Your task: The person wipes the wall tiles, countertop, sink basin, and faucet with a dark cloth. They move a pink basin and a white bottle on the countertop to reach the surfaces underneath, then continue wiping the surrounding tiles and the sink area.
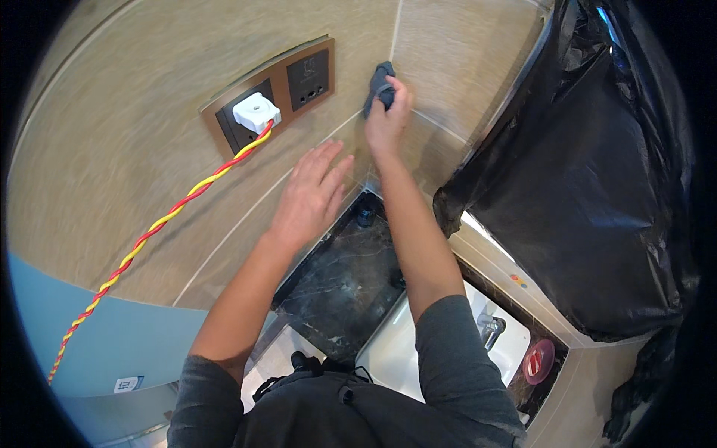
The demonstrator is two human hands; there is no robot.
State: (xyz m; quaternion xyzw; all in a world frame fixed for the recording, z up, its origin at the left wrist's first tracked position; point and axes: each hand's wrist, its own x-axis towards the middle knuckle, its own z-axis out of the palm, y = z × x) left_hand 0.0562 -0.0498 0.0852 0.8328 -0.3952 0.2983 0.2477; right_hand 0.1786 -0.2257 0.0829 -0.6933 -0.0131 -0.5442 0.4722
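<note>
Your hands on the tiled wall (pixel 149 112).
Your right hand (pixel 388 112) grips a dark cloth (pixel 379 82); your left hand (pixel 310 194) lies open, flat against tile.

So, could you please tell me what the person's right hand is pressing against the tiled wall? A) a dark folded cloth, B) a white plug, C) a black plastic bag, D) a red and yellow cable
A: the right hand grips a dark folded cloth against the tiled wall, beside the socket panel, while the left hand rests flat and empty on the tiles.
</note>
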